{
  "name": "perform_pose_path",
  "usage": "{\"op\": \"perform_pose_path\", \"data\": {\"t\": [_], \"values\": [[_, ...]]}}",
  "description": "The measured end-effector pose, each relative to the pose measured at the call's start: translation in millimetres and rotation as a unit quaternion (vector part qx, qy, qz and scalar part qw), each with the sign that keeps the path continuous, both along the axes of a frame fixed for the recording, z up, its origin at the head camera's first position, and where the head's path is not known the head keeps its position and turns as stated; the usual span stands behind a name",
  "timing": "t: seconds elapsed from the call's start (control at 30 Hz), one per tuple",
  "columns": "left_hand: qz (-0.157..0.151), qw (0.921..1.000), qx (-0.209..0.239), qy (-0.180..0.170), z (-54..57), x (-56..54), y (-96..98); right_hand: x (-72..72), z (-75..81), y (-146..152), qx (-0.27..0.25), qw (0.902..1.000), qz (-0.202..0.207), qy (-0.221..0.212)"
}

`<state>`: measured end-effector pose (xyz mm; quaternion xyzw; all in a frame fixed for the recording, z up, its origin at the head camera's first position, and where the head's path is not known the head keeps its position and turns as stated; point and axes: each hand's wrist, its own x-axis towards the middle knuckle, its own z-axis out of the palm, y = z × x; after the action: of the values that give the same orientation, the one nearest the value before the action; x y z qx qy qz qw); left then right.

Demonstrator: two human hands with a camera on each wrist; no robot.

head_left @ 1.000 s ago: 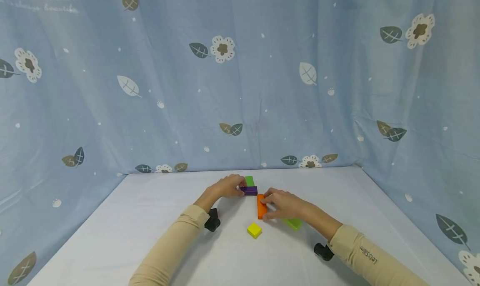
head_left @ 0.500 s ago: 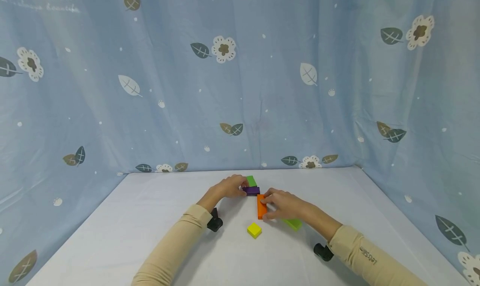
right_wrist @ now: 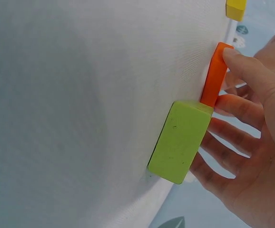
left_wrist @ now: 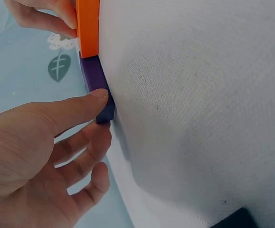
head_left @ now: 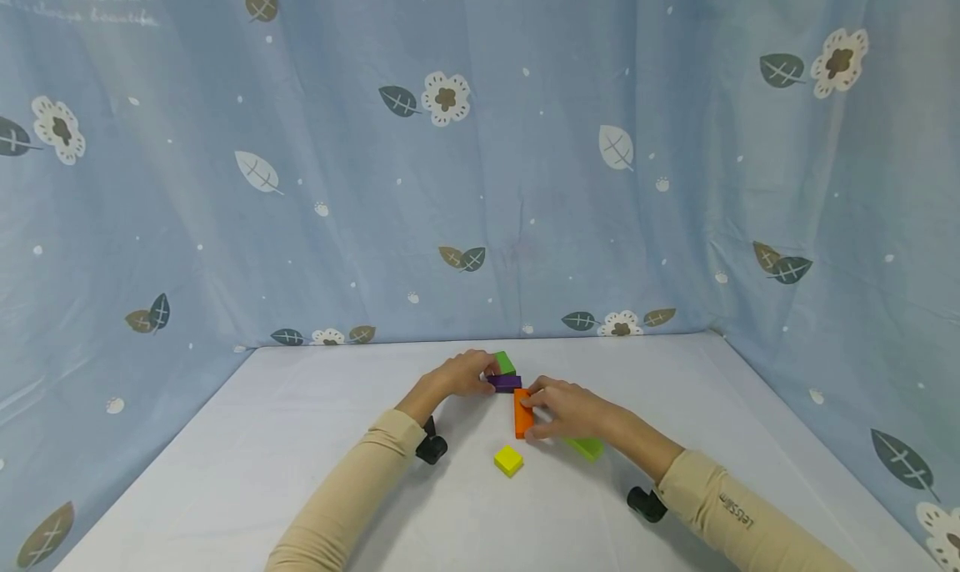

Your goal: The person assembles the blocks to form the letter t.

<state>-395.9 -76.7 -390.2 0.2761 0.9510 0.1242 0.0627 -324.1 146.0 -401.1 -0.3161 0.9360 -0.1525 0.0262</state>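
Observation:
My left hand [head_left: 455, 374] pinches a dark purple block [head_left: 507, 382] near its left end; the thumb [left_wrist: 91, 103] lies along it in the left wrist view. A green block [head_left: 505, 363] sits just behind the purple one, partly hidden by the fingers. My right hand [head_left: 573, 407] holds an upright-pointing orange block [head_left: 522, 415], thumb at its near end and index finger toward the far end. The orange block's far end meets the purple block in the left wrist view. Under my right hand lies a lime green block [right_wrist: 180, 141], close to the orange one.
A small yellow block [head_left: 508, 460] lies on the white tabletop [head_left: 480, 530] nearer to me. Black wrist cameras hang below both sleeves, the left one [head_left: 432, 449] and the right one [head_left: 647, 504]. A blue patterned curtain [head_left: 525, 180] stands behind the table.
My left hand has slid the purple block a little to the right, toward the orange block. The green block behind it has shifted slightly right too. My right hand stays in place.

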Motion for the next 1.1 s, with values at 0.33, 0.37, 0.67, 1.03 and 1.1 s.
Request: {"op": "perform_pose_path", "data": {"t": [0.33,0.37,0.67,1.03,1.1], "values": [[-0.006,1.0000,0.004,0.001,-1.1,-0.9,0.5,0.7,1.8,-0.1,-0.002,1.0000,0.000,-0.005],[-0.006,1.0000,0.003,0.001,-0.9,-0.4,0.6,0.5,1.7,-0.2,-0.002,1.0000,-0.001,-0.005],[-0.014,0.9998,0.017,0.002,-1.6,0.2,-0.3,0.6,0.2,-0.5,-0.004,1.0000,-0.003,-0.006],[-0.028,0.9990,0.026,0.021,1.1,2.2,-4.7,1.6,1.8,-1.0,-0.007,0.9999,-0.008,-0.013],[-0.030,0.9985,0.038,0.027,4.3,5.0,-5.4,1.5,2.2,-0.8,-0.005,0.9999,-0.008,-0.011]]}}
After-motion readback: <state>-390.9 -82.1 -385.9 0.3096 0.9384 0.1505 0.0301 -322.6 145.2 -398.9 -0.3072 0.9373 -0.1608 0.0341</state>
